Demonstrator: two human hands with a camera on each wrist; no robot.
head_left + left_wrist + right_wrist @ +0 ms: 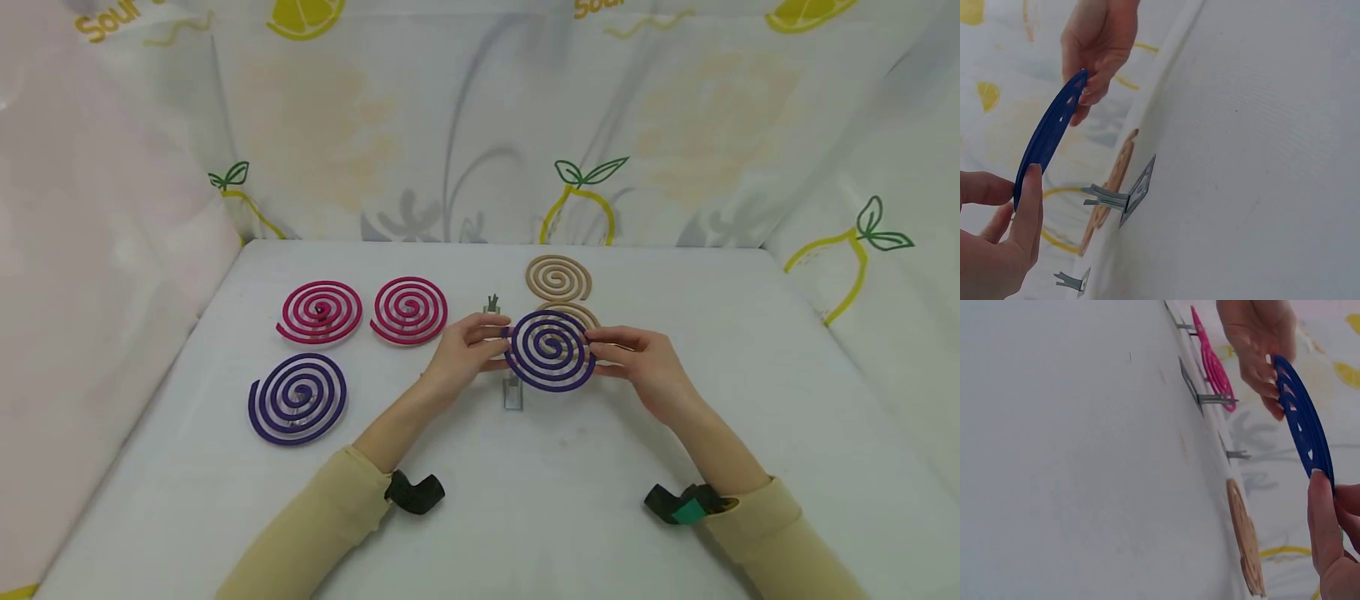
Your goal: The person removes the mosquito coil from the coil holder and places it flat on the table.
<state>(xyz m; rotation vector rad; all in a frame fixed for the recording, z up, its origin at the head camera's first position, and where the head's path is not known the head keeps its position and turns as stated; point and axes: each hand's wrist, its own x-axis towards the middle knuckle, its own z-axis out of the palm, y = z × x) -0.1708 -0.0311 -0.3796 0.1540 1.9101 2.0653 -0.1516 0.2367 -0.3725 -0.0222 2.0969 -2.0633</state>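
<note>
A dark purple mosquito coil [553, 343] is held up between both hands, off the table. My left hand [467, 350] pinches its left edge between fingers and thumb. At its right edge, my right hand [639, 367] pinches it the same way. Just below the coil, a small metal stand [513, 393] with a flat base is on the table; the left wrist view shows its upright forked prongs [1107, 195] apart from the coil. Another metal stand [492, 303] is behind my left hand. Two tan coils lie behind, one [557, 278] in full view, the other [573, 307] partly hidden.
On the left, two pink-red coils, one [321, 310] beside the other [410, 305], and a second purple coil [302, 392] sit raised, with bits of metal visible beneath. Lemon-printed cloth [420, 125] hangs behind the white table [570, 500].
</note>
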